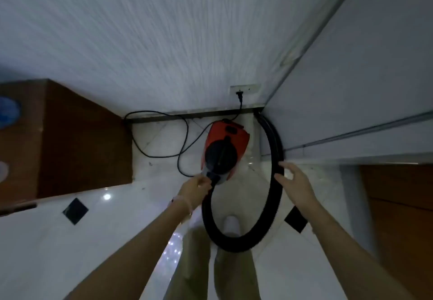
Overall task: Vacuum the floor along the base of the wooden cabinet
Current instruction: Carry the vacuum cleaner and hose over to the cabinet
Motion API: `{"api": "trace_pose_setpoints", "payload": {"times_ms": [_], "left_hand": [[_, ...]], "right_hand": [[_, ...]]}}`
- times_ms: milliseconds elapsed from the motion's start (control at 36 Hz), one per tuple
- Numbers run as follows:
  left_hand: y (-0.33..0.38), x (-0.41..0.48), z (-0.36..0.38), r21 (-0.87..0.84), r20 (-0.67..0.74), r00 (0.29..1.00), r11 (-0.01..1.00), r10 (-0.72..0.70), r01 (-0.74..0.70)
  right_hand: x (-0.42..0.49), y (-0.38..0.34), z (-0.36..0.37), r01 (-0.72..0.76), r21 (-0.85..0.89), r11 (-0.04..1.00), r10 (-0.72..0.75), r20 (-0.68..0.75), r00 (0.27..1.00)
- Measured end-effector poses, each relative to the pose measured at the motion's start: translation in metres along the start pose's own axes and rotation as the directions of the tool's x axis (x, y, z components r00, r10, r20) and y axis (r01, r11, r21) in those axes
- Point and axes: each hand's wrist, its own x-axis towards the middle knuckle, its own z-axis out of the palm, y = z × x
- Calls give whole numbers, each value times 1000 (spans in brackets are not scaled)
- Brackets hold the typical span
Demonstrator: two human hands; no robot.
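Vacuum (pixel 222 149) on tiled floor (pixel 58 248)

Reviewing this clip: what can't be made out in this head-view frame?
- Hose far end: runs into the wall corner, nozzle unseen.
- Left hand grip on the vacuum: fingers hidden behind the hand.
- Right hand: motion blur; contact with the hose unclear.
- Wooden cabinet: cut off by the left edge.

The vacuum (pixel 225 152) is red-orange with a black round top and a grey front. Its hose (pixel 276 159) and cord (pixel 164 135) are black. The cabinet (pixel 79 140), left of the vacuum, is reddish brown. The floor (pixel 58 241) is glossy white with small black diamond insets. The wall (pixel 140 30) behind the vacuum is white, finely streaked.
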Motion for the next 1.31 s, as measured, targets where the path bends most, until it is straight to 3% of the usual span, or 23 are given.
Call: {"api": "trace_pose_setpoints", "payload": {"times_ms": [56,333,472,583,694,944,1167,1306], "left_hand": [[1,36,7,-26,-2,1000,999,24,-24],[-12,177,51,101,89,994,992,62,-71],[-18,221,67,147,111,994,989,-21,4],[-23,238,77,74,54,998,997,-7,3],[-22,244,79,-41,3,999,998,-53,53],[-26,199,70,-44,38,995,994,-96,98],[-59,116,40,-171,-1,970,956,-243,239],[-88,44,23,-365,-12,941,877,-339,312]], "right_hand": [[26,9,3,48,-74,996,-54,-84,995],[99,84,53,87,50,995,-75,-206,976],[108,115,63,-207,295,933,259,-150,954],[104,128,59,-276,398,875,341,-103,934],[99,126,51,-275,356,893,326,-89,941],[63,84,34,-182,132,974,203,-166,965],[-12,39,18,-157,-59,986,155,-29,987],[-58,5,5,-67,-184,981,81,73,994]]}}
